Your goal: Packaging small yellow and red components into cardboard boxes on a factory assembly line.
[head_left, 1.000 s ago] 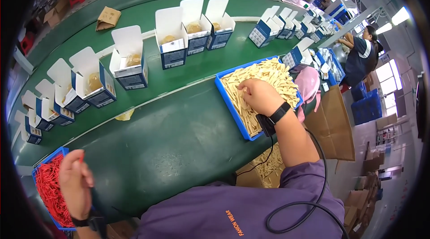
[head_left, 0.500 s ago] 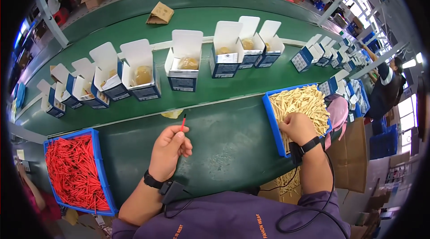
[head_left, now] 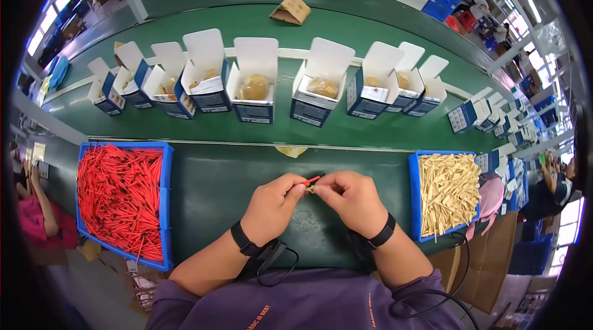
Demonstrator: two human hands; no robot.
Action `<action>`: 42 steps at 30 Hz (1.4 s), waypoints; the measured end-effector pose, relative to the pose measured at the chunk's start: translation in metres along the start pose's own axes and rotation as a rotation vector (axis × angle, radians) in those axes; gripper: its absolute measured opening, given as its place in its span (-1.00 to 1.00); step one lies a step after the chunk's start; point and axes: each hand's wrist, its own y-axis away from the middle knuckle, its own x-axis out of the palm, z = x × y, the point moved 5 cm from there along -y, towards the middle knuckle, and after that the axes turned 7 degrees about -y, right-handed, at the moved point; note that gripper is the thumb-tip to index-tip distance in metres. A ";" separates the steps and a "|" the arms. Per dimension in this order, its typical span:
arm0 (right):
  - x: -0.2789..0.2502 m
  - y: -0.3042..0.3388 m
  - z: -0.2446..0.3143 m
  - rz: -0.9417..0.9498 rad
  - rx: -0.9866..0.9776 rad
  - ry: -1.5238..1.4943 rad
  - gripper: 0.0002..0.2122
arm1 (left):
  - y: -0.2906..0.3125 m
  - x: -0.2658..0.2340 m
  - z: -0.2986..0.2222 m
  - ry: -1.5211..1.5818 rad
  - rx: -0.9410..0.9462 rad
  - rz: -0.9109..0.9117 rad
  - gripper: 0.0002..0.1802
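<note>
My left hand (head_left: 270,207) and my right hand (head_left: 357,203) meet over the near green bench. Between the left thumb and fingers is a thin red stick (head_left: 311,180) with a black tip, pointing right. The right hand pinches a small pale wooden stick (head_left: 310,188), mostly hidden by the fingers, close beside the red one. To the left, a blue tray (head_left: 165,206) is heaped with red sticks (head_left: 120,197). On the right, a second blue tray (head_left: 416,197) holds pale wooden sticks (head_left: 448,191).
Across the green conveyor stands a row of open blue-and-white boxes (head_left: 253,112) with round tan items inside. More boxes (head_left: 467,117) cluster at the far right. A yellowish scrap (head_left: 291,151) lies ahead of my hands; brown folded cardboard (head_left: 291,10) sits farther back.
My right hand has left the pale-stick tray with a wooden stick and come to the middle, meeting my left hand. The red stick has tipped from upright toward the right. The view has shifted.
</note>
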 end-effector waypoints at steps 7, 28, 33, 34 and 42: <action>0.015 -0.032 0.006 -0.045 0.146 -0.425 -0.84 | 0.004 -0.003 0.030 0.352 -0.235 0.111 -0.77; -0.013 -0.113 0.069 -0.355 -0.538 0.639 -0.85 | -0.005 -0.004 0.043 0.417 -0.174 -0.061 -0.78; -0.006 -0.123 0.067 -0.346 -0.518 0.691 -0.87 | -0.002 -0.004 0.041 0.389 -0.151 -0.086 -0.79; 0.002 -0.133 0.066 -0.247 -0.455 0.781 -0.86 | 0.000 -0.004 0.042 0.388 -0.158 -0.101 -0.79; 0.007 -0.200 0.060 0.294 -0.224 1.149 -0.80 | 0.027 -0.025 -0.009 0.121 -0.047 -0.138 -0.80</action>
